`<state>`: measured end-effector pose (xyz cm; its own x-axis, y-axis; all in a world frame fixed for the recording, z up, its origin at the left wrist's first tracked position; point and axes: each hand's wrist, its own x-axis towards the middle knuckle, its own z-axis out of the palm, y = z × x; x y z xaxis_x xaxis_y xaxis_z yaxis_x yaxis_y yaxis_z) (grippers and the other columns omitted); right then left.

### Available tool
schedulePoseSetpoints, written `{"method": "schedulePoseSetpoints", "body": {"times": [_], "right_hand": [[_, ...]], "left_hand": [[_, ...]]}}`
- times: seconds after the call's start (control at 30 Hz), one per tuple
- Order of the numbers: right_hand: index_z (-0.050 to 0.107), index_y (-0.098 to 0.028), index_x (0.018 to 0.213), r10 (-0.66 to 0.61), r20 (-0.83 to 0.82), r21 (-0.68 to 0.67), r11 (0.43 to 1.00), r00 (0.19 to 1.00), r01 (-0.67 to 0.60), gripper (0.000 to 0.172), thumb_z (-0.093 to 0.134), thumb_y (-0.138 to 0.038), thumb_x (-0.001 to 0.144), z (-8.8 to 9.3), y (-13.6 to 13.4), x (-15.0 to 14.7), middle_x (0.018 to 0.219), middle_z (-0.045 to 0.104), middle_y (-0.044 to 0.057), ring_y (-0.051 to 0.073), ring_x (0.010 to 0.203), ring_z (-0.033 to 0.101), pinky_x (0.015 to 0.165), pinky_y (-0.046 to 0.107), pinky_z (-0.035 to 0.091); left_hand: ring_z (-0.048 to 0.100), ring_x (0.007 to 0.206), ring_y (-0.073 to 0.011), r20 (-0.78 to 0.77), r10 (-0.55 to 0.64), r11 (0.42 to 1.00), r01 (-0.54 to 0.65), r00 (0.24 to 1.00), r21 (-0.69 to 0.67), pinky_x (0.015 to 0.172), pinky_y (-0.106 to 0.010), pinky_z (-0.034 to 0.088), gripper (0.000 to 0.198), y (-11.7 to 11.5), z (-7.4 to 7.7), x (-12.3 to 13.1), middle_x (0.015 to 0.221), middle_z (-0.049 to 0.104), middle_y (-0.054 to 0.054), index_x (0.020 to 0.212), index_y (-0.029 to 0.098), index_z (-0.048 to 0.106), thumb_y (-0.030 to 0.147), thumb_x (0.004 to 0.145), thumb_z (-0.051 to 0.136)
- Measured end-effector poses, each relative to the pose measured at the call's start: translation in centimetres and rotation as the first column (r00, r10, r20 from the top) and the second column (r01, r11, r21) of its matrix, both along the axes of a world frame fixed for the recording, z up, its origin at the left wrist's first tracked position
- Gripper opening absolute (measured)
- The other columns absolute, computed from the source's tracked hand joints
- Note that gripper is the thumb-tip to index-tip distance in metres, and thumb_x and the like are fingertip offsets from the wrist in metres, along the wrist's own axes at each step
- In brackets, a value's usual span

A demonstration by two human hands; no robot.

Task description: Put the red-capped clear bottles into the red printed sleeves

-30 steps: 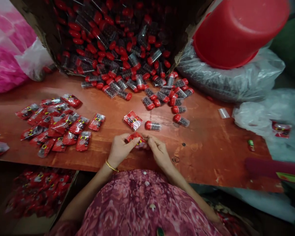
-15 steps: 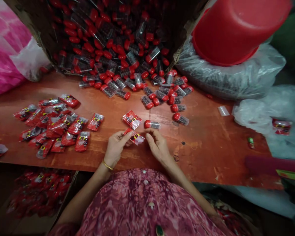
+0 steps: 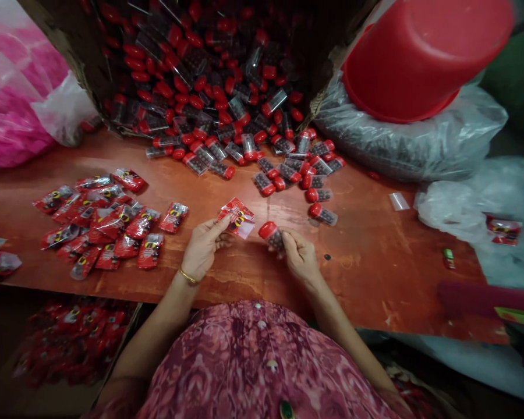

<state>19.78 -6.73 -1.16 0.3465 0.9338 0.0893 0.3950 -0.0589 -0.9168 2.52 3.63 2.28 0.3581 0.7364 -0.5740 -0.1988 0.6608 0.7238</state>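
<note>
— Fingers (image 3: 225, 222) of the left hand (image 3: 203, 247): what are they holding?

— Narrow pinch on the edge of a red foil packet with a clear corner (image 3: 236, 216), just above the table. Whether a second packet lies beneath it, I can't tell.

— And the right hand (image 3: 301, 256)?

— Closed around a clear plastic tube with a rounded red cap, packed with dark pellets (image 3: 271, 237). It is tilted, cap up and toward the packet, near it but apart.

— Best hold for this?

— My judgement: grip the tube low, away from the cap, and keep the packet flat and square to it. A light pinch should avoid creasing the foil.

— What's around them?

— Flat red packets (image 3: 113, 227) lie in a loose cluster to the left on an orange-brown wooden tabletop (image 3: 375, 262). Ahead, loose red-capped tubes (image 3: 283, 171) spill from a brown cardboard carton (image 3: 76, 75). Farther right, an upturned red plastic bucket (image 3: 423, 58) rests on a clear plastic bag of dark contents (image 3: 410, 139).
</note>
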Motion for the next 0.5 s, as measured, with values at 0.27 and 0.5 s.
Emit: {"method": "schedulePoseSetpoints", "body": {"times": [0.27,0.5], "right_hand": [[0.061,-0.016,0.066,0.117,-0.232,-0.131,0.980,0.966,-0.150,0.039,0.048,-0.049,0.081,4.2,0.0,-1.0,0.052,0.057,0.000,0.010,0.044,0.052,0.044,0.021,0.040],[0.055,-0.017,0.059,0.065,-0.426,-0.273,0.942,0.902,-0.197,0.047,0.049,-0.061,0.074,3.8,0.5,-1.4,0.042,0.053,-0.002,0.007,0.033,0.041,0.035,0.018,0.033]], "left_hand": [[0.057,0.048,-0.0064,-0.013,-0.082,0.994,0.083,0.997,0.073,0.050,-0.016,0.045,0.038,-0.4,0.4,0.2,0.062,0.067,0.000,0.070,0.012,0.067,0.041,0.049,0.081],[0.058,0.054,-0.0086,0.014,-0.152,0.976,0.147,0.988,0.158,0.056,-0.019,0.046,0.034,-0.4,0.5,0.0,0.062,0.067,-0.001,0.068,0.012,0.068,0.042,0.055,0.078]]}}
